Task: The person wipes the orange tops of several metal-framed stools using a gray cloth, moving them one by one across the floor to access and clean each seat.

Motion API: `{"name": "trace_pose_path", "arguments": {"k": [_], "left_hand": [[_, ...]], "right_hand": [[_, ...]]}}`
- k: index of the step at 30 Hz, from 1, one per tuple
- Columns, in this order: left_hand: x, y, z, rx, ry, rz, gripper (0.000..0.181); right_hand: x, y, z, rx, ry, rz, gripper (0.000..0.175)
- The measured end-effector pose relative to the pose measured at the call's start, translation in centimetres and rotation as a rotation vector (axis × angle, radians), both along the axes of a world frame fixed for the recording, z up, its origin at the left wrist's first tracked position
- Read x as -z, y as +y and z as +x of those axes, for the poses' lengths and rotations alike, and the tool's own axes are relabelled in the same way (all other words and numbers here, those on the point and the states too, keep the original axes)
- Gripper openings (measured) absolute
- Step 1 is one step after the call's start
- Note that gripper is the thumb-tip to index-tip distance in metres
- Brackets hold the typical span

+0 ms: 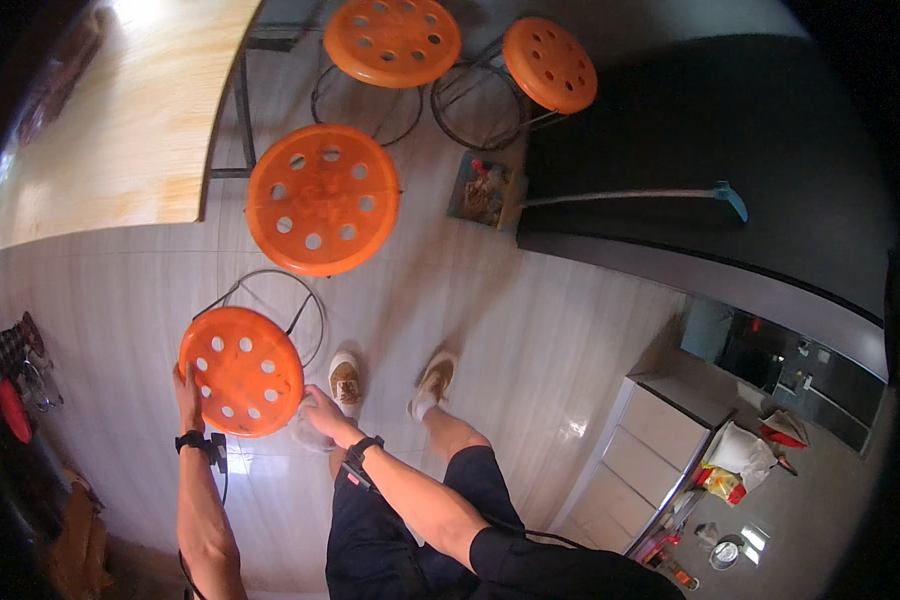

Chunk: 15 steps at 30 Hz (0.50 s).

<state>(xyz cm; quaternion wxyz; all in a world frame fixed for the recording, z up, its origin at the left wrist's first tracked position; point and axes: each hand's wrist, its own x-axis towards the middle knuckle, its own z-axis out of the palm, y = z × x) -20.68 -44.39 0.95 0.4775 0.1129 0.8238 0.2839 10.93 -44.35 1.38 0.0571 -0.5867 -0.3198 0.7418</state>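
A round stool with an orange plastic seat point(249, 375) and thin dark metal legs is in front of me at the lower left. My left hand point(188, 401) grips the left rim of this seat, thumb on top and fingers below. By the right rim, my right hand point(327, 414) holds a crumpled, pale, see-through cloth or bag point(312, 430), which hangs beneath it. Both wrists wear black bands. The seat has a ring of holes and a few dark marks. Whether the stool's base rests on the floor, I cannot tell.
A second orange stool point(322, 201) stands just beyond, with two more orange stools point(391, 41) point(550, 66) farther off. A wood-topped table point(120, 142) is at the upper left. A dustpan with debris point(484, 191) lies beside a dark counter point(690, 135). Cardboard point(82, 532) leans at lower left.
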Motion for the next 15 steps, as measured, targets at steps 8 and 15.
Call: {"name": "trace_pose_path", "arguments": {"k": [8, 15], "left_hand": [[3.9, -6.8, 1.7, 0.270, 0.547, -0.269, 0.051], [0.1, 9.1, 19.3, 0.365, 0.282, -0.214, 0.026]], "right_hand": [[1.0, 4.1, 12.6, 0.169, 0.110, -0.157, 0.046], [1.7, 16.1, 32.4, 0.493, -0.111, -0.160, 0.034]]}}
